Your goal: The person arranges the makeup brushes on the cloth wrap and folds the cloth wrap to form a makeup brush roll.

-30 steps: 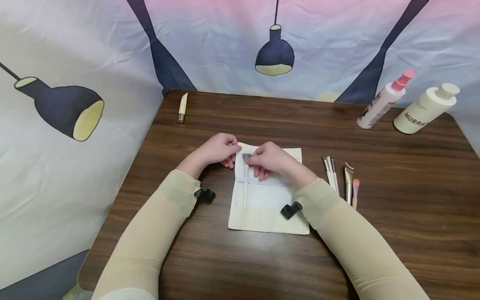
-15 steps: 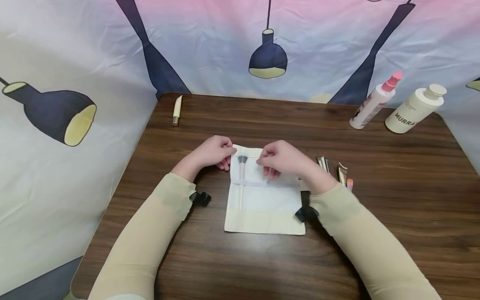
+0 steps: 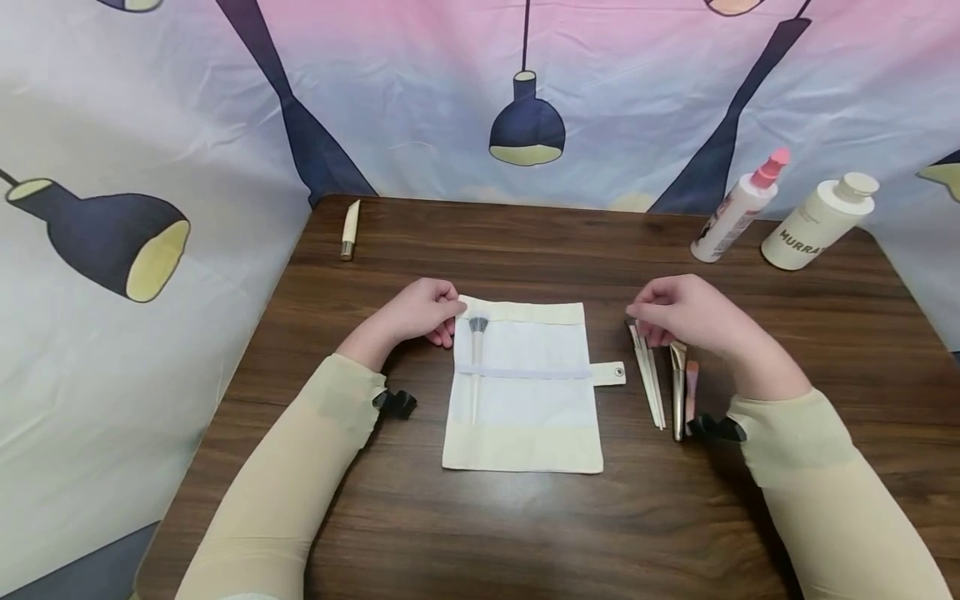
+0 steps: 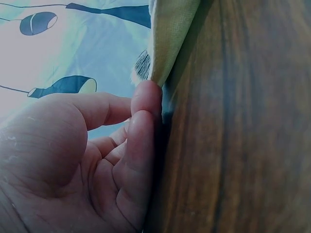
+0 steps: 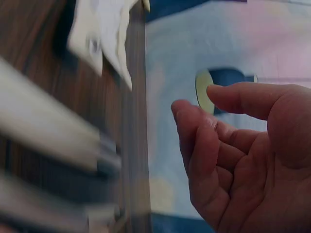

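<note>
A cream fabric brush roll [image 3: 523, 450] lies unrolled on the table. One makeup brush [image 3: 476, 354] with dark bristles is tucked under its elastic band at the left side. My left hand [image 3: 422, 312] pinches the roll's upper left corner between thumb and fingertips, as the left wrist view also shows. To the right, my right hand [image 3: 686, 312] hovers at the heads of several slim white-handled brushes [image 3: 650, 387], its thumb and fingertips apart with nothing between them in the right wrist view. Beside those lie a gold-toned brush [image 3: 678, 396] and a pink brush [image 3: 691, 385].
A snap strap [image 3: 608, 374] sticks out from the roll's right edge toward the brushes. At the back right stand a pink-topped bottle [image 3: 735, 215] and a cream bottle [image 3: 817, 223]. A cream tube [image 3: 350, 229] lies at the back left.
My right hand has left the brush in the roll and moved right, over to the loose brushes. My left hand stays at the roll's corner. The head view has shifted slightly.
</note>
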### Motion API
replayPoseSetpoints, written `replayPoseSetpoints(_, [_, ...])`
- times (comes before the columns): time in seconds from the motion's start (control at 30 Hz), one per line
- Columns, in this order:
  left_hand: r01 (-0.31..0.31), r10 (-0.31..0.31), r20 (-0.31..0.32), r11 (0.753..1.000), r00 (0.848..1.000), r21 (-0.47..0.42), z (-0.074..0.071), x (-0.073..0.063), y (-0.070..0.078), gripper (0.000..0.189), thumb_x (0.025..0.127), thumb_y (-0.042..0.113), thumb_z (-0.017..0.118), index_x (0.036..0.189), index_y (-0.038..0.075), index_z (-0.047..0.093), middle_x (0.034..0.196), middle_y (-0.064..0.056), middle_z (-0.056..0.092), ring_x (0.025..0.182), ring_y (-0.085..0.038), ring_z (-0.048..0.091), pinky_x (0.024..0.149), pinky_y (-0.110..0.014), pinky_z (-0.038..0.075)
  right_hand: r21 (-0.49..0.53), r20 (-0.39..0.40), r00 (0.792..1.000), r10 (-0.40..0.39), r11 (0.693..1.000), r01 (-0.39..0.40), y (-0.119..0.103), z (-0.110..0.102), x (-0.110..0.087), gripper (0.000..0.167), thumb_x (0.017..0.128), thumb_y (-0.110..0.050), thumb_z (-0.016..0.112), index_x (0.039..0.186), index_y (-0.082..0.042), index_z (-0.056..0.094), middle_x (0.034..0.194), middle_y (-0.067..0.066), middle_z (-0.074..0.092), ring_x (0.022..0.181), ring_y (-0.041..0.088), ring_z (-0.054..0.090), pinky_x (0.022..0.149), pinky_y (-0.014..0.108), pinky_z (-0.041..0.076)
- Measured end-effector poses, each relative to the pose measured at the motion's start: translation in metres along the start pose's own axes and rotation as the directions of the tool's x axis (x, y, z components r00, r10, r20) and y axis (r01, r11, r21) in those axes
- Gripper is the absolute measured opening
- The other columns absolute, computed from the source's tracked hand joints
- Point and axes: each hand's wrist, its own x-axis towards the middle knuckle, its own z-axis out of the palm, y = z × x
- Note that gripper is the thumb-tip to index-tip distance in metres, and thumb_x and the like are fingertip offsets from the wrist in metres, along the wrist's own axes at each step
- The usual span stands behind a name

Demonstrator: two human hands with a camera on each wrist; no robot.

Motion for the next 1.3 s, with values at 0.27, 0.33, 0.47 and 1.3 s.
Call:
replayPoseSetpoints(0.27, [-0.008, 0.008, 0.004, 1.000, 1.000, 0.007, 0.001, 0.000, -0.001, 0.020, 0.105, 0.020, 0.057, 0.094, 0.002, 0.057, 0.075, -0.013, 0.067, 0.061, -0.023, 0.072, 0.059, -0.034, 0.062, -0.223, -0.046, 0.998, 0.044, 0.973, -0.054, 0.025, -0.025, -0.018, 0.035, 0.101, -0.035, 0.066, 0.083, -0.006, 0.071, 0.067, 0.000, 0.064, 0.063, 0.015, 0.060, 0.055, 0.030, 0.048])
replayPoseSetpoints(0.33, [-0.006, 0.006, 0.001, 1.000, 1.000, 0.009, 0.000, -0.001, -0.001, 0.020, 0.105, 0.020, 0.058, 0.095, 0.002, 0.057, 0.075, -0.014, 0.067, 0.061, -0.024, 0.072, 0.059, -0.034, 0.062, -0.270, -0.043, 0.998, 0.047, 0.961, -0.057, 0.027, -0.029, -0.018, 0.037, 0.100, -0.036, 0.067, 0.078, -0.007, 0.069, 0.063, -0.001, 0.061, 0.061, 0.016, 0.058, 0.052, 0.031, 0.043])
replayPoseSetpoints(0.47, [-0.008, 0.008, 0.003, 1.000, 1.000, 0.021, -0.003, -0.001, 0.001, 0.021, 0.105, 0.021, 0.058, 0.096, 0.002, 0.057, 0.076, -0.013, 0.068, 0.062, -0.024, 0.072, 0.060, -0.034, 0.063, -0.306, 0.003, 0.998, 0.062, 0.950, -0.058, 0.031, -0.030, -0.014, 0.035, 0.100, -0.036, 0.067, 0.080, -0.007, 0.068, 0.063, 0.000, 0.059, 0.060, 0.017, 0.056, 0.053, 0.032, 0.043])
replayPoseSetpoints(1.3, [0.008, -0.008, 0.003, 1.000, 1.000, 0.011, 0.001, 0.003, 0.000, 0.020, 0.105, 0.021, 0.059, 0.099, 0.002, 0.059, 0.074, -0.013, 0.066, 0.061, -0.023, 0.071, 0.059, -0.034, 0.063, -0.461, 0.110, 0.988, 0.106, 0.886, -0.044, 0.046, -0.013, -0.004, 0.050, 0.092, -0.048, 0.072, 0.058, -0.014, 0.057, 0.053, -0.008, 0.044, 0.053, 0.012, 0.038, 0.054, 0.029, 0.032])
